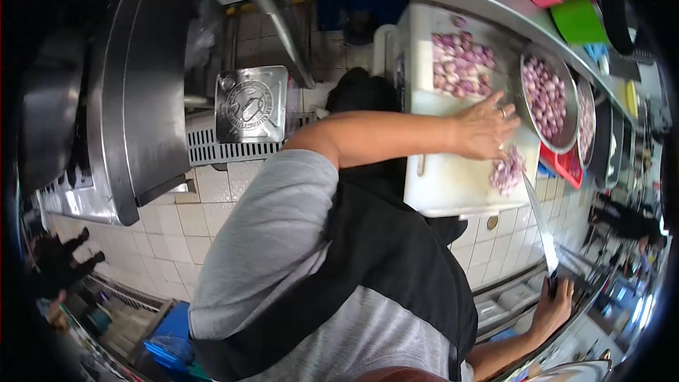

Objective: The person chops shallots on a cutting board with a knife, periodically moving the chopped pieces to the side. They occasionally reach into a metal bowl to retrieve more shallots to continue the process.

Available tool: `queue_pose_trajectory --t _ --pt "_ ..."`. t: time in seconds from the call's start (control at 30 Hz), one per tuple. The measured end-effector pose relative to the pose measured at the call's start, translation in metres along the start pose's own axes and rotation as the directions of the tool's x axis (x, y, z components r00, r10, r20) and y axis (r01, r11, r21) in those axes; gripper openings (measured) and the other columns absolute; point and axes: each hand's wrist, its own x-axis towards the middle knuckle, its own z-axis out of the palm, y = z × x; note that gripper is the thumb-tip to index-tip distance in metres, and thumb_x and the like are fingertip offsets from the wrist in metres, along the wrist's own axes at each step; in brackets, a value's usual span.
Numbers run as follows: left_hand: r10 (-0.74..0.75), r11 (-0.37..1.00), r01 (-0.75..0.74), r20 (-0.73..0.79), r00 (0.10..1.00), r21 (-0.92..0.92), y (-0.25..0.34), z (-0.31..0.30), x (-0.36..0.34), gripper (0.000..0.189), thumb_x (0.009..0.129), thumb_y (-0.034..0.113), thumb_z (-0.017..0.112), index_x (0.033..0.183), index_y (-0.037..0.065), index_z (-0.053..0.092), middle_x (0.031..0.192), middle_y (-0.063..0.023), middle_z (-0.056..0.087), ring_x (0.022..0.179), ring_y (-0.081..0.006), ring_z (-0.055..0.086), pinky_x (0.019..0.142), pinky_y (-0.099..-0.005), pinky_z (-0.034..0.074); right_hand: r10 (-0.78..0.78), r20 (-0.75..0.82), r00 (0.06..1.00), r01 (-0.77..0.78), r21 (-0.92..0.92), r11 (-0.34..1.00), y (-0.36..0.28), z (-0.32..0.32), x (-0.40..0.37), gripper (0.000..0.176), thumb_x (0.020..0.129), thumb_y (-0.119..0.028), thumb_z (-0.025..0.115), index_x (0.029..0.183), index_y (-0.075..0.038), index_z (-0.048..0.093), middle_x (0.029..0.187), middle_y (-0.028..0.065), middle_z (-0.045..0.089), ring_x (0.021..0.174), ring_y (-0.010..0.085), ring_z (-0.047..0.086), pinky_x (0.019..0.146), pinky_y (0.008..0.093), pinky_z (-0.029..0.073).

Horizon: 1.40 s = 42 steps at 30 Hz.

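Note:
My left hand (488, 127) lies over the white cutting board (453, 187) with its fingers spread and a ring on one finger. The thumb side is close to a small pile of chopped shallots (508, 171). Whole peeled shallots (461, 64) sit in a tray just beyond the board's upper part. My right hand (555, 308) is closed round the dark handle of a knife (543, 230). The blade is long and its tip points toward the chopped pile at the board's edge.
A metal bowl of shallots (546, 102) stands beside the board, with another bowl (586, 124) behind it and a red basket (564, 165) below. A metal tin (251, 105) is at the left, over a floor grate. Other people (626, 219) stand in the background.

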Motion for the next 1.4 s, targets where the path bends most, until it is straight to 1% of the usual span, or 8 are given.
queue_pose_trajectory --t 0.13,0.5,0.6,0.77,1.0,1.13,1.23,1.4 --pt "0.006 0.986 0.026 0.188 0.982 -0.165 -0.001 -0.022 -0.006 0.051 0.096 0.028 0.041 0.144 0.010 0.043 0.136 -0.0130 0.055 0.136 -0.0356 0.039 0.116 -0.0573 0.018 -0.091 0.067 0.994 0.072 0.248 0.966 -0.027 -0.024 0.017 0.028 0.070 -0.002 0.076 0.093 0.003 0.061 0.083 0.0172 0.058 0.073 0.0362 0.058 0.066 0.0402 0.046" --pt "-0.429 0.759 0.136 -0.332 0.840 -0.637 0.001 -0.103 -0.151 0.021 0.085 0.007 0.065 0.107 0.005 0.067 0.100 -0.0086 0.064 0.093 -0.0266 0.063 0.076 -0.0361 0.051 -0.763 0.022 0.647 0.723 0.300 0.622 -0.226 -0.090 0.127 0.042 0.073 0.003 0.064 0.115 -0.002 0.060 0.095 0.0168 0.063 0.081 0.0338 0.065 0.068 0.0402 0.052" --pt "-0.469 -0.273 0.317 0.414 0.780 -0.908 -0.004 -0.133 -0.196 0.027 0.099 0.021 0.057 0.116 0.000 0.062 0.108 -0.0104 0.067 0.093 -0.0182 0.065 0.075 -0.0296 0.051 -0.857 0.042 0.513 0.845 0.150 0.513 -0.299 -0.071 0.131 0.039 0.081 -0.007 0.061 0.119 -0.003 0.060 0.096 0.0134 0.063 0.081 0.0282 0.066 0.065 0.0368 0.055" --pt "-0.683 -0.681 -0.332 0.404 0.608 -0.653 -0.012 -0.144 -0.237 0.045 0.106 0.035 0.036 0.138 0.006 0.046 0.129 -0.0109 0.060 0.120 -0.0228 0.057 0.104 -0.0368 0.043 -0.964 -0.059 0.260 0.965 -0.022 0.262 -0.412 -0.039 0.100 0.040 0.080 -0.011 0.057 0.119 0.000 0.060 0.096 0.0120 0.063 0.079 0.0202 0.065 0.059 0.0287 0.053" --pt "-0.832 -0.552 -0.331 0.530 0.163 -0.765 -0.060 -0.146 -0.289 0.035 0.100 0.023 0.049 0.129 0.003 0.054 0.095 -0.0097 0.066 0.089 -0.0207 0.065 0.077 -0.0355 0.054 -0.909 -0.406 0.098 0.989 0.144 0.043 -0.448 -0.070 0.119 0.042 0.076 -0.011 0.065 0.116 0.002 0.065 0.112 0.0166 0.063 0.084 0.0235 0.063 0.074 0.0314 0.054" --pt "-0.858 -0.513 0.179 0.504 -0.098 -0.839 -0.112 -0.098 -0.353 0.034 0.094 0.014 0.057 0.126 0.003 0.051 0.091 -0.0156 0.067 0.087 -0.0338 0.070 0.076 -0.0408 0.054 -0.721 -0.690 0.058 0.986 -0.074 0.150 -0.458 -0.097 0.151 0.040 0.072 -0.007 0.077 0.111 -0.008 0.071 0.127 0.0179 0.055 0.105 0.0307 0.061 0.086 0.0406 0.053" --pt "-0.993 -0.119 0.754 0.067 -0.099 -0.646 -0.138 -0.061 -0.384 0.051 0.087 0.016 0.062 0.133 0.000 0.046 0.100 -0.0235 0.067 0.094 -0.0431 0.066 0.082 -0.0458 0.051 -0.720 -0.691 0.066 0.967 -0.133 0.217 -0.475 -0.086 0.173 0.045 0.074 -0.009 0.077 0.118 -0.016 0.069 0.136 0.0178 0.050 0.111 0.0334 0.057 0.087 0.0431 0.053" --pt "-0.963 -0.266 0.749 0.204 -0.176 -0.607 -0.174 -0.045 -0.413 0.065 0.083 0.014 0.064 0.141 -0.001 0.040 0.093 -0.0243 0.067 0.083 -0.0403 0.067 0.075 -0.0437 0.052 -0.784 -0.620 -0.035 0.958 -0.244 0.151 -0.470 -0.078 0.192 0.045 0.073 -0.015 0.080 0.116 -0.021 0.070 0.137 0.0163 0.049 0.110 0.0341 0.056 0.089 0.0435 0.053"
